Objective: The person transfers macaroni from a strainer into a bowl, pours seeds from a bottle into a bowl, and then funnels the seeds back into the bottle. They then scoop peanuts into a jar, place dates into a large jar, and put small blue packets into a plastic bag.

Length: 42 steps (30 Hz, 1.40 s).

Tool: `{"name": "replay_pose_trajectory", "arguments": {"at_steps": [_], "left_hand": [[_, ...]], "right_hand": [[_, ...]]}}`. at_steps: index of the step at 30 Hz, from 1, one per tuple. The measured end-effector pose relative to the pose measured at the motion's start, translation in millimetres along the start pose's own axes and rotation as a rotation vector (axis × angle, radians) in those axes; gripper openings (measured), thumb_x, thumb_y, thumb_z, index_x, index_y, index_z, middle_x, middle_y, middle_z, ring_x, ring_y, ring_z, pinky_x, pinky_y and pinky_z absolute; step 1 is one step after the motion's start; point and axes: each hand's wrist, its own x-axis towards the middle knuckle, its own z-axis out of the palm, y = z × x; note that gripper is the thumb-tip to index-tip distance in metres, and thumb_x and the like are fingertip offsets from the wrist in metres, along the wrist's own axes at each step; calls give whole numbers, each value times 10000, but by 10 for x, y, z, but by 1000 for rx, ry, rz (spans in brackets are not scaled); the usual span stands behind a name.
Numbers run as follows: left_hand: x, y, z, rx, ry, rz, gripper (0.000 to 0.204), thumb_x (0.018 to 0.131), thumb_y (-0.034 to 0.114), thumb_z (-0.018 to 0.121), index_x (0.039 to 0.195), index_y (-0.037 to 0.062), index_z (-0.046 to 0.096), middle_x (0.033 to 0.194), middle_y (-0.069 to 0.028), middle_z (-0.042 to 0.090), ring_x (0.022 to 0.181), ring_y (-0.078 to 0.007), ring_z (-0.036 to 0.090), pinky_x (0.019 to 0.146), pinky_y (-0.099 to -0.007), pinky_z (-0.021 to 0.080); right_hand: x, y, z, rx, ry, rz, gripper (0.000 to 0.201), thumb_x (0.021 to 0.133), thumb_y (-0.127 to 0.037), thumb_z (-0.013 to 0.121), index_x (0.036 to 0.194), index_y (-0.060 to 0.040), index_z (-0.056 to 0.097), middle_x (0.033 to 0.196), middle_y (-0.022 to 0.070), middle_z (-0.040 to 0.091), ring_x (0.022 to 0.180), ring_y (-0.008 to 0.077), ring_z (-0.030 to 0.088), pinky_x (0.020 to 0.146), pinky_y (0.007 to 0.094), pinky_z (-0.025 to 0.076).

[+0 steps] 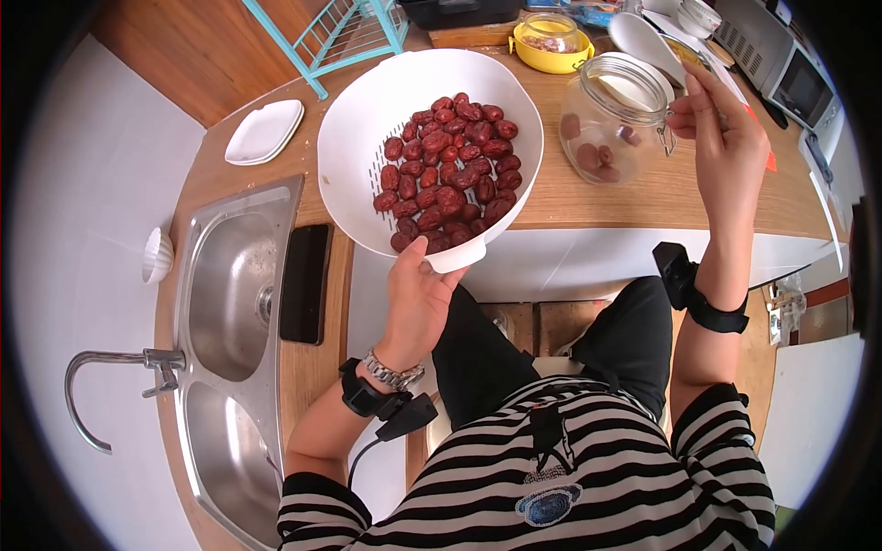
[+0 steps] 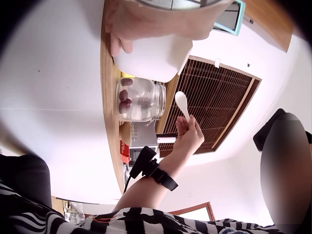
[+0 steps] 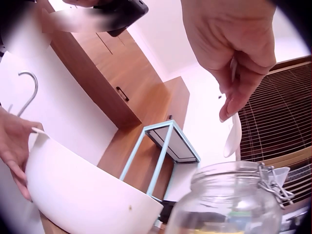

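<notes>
My left hand (image 1: 421, 298) grips the near handle of a white colander (image 1: 354, 119), thumb on top and fingers beneath. Wrinkled red dates (image 1: 450, 165) fill much of its slotted bottom. To its right stands a glass clip-top jar (image 1: 588, 110) with its mouth uncovered and several dates at the bottom. My right hand (image 1: 726, 129) is raised at the jar's right side and pinches the handle of a white spoon (image 2: 181, 102). In the right wrist view the spoon's bowl (image 3: 234, 139) hangs above the jar's rim, pointing down.
A steel double sink (image 1: 230, 294) with a tap and a black phone (image 1: 306, 285) lie to the left. White square dishes (image 1: 265, 133) and a turquoise rack (image 1: 317, 69) stand behind. A yellow bowl (image 1: 549, 60) sits beyond the jar, and a microwave (image 1: 799, 83) at the far right.
</notes>
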Motion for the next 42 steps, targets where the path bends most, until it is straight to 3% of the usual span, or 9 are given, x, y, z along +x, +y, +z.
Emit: {"name": "replay_pose_trajectory", "arguments": {"at_steps": [5, 7, 10, 17, 23, 26, 28, 36, 42], "left_hand": [[-36, -62, 29, -54, 38, 29, 429, 845, 228, 359, 1183, -19, 265, 1187, -162, 391, 1096, -275, 406, 938, -404, 351], [-58, -83, 36, -59, 49, 39, 412, 845, 207, 363, 1175, -25, 277, 1178, -156, 402, 1090, -272, 413, 939, -407, 349], [-79, -122, 34, -197, 60, 67, 279, 819, 99, 454, 1069, -7, 390, 1059, -77, 476, 974, -175, 489, 884, -321, 384], [-130, -178, 34, 39, 131, 131, 345, 795, 42, 470, 1116, 48, 346, 952, -3, 443, 719, -49, 417, 597, -179, 365], [-120, -150, 74, 120, 138, 172, 340, 777, 59, 487, 1088, 42, 350, 886, 8, 428, 627, -26, 354, 490, -166, 306], [-109, -144, 67, 121, 115, 178, 345, 770, 63, 487, 1085, 35, 350, 873, 7, 422, 611, -28, 344, 475, -169, 288], [-112, -135, 63, 125, 121, 193, 347, 766, 67, 490, 1081, 30, 352, 867, 7, 418, 605, -30, 339, 467, -171, 278], [-115, -141, 9, 258, 91, 234, 460, 752, 53, 499, 1157, -37, 299, 1101, -93, 400, 979, -140, 414, 855, -268, 336], [-101, -128, 71, 239, 86, 251, 448, 759, 58, 491, 1155, -36, 304, 1099, -89, 403, 966, -125, 419, 824, -254, 355]], "right_hand": [[-159, -309, 150, 154, -290, 96, 165, 788, -99, 526, 920, -27, 593, 574, 79, 578, 518, 146, 582, 492, 250, 463], [-228, -315, 273, -55, -430, -260, 120, 751, -56, 519, 826, -4, 596, 603, 149, 580, 545, 243, 591, 497, 327, 469], [-312, -326, 421, -301, -539, -353, 79, 688, -17, 509, 719, 9, 577, 618, 200, 560, 586, 325, 574, 528, 385, 466], [-391, -271, 646, -479, -634, -363, 57, 632, -8, 516, 653, 7, 567, 592, 203, 552, 611, 349, 571, 564, 395, 468], [-377, -136, 617, -166, -749, -158, 125, 714, -60, 509, 724, 25, 600, 648, 227, 550, 643, 324, 576, 591, 381, 458], [-382, -159, 564, -11, -839, -34, 138, 763, -92, 520, 796, 12, 605, 515, 130, 512, 450, 200, 484, 465, 303, 395], [-378, -174, 537, 80, -963, 210, 157, 758, -76, 495, 800, 34, 599, 561, 177, 550, 491, 225, 562, 500, 305, 443], [-532, -22, 484, 457, -862, 654, 187, 814, -86, 462, 860, 58, 572, 529, 54, 529, 408, 87, 489, 377, 197, 390], [-569, -106, 469, 630, -841, 770, 203, 827, -87, 453, 910, 80, 531, 587, 90, 550, 449, 122, 537, 402, 205, 442]]}}
